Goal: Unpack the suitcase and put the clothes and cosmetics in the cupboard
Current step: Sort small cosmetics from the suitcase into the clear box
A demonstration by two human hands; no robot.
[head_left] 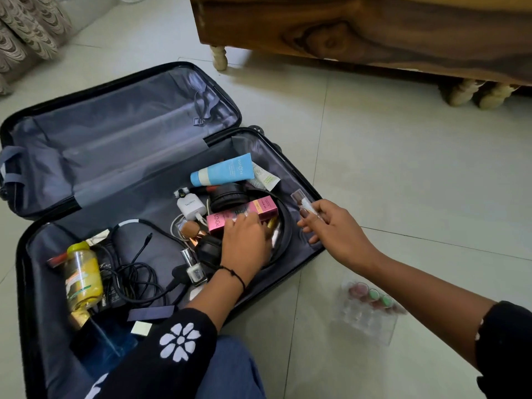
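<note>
The black hard-shell suitcase (17, 254) lies open on the pale tiled floor (403, 168). Its far half shows only grey lining, and no clothes are visible in either half, so the clothing part appears to be done. The near half is still crowded. A light-blue squeeze tube (221, 169) lies at the far right, with black headphones (230, 197), a white charger (191, 205) and a pink cardboard box (260, 207) in the middle. A yellow-capped clear bottle (82, 275) and tangled black cables (135, 272) lie at the near left. The cosmetics therefore seem to be mid-sorting, and nothing in view can be confirmed as the cupboard.

The left hand (244, 243) reaches down among the items just near of the pink box. Its fingertips are hidden, so whether it grips anything cannot be told. The right hand (336, 228) hovers over the suitcase's right edge, pinching a small clear vial with a brown cap (302, 201). A clear plastic tray of small pots (368, 309) sits on the floor near that arm.
</note>
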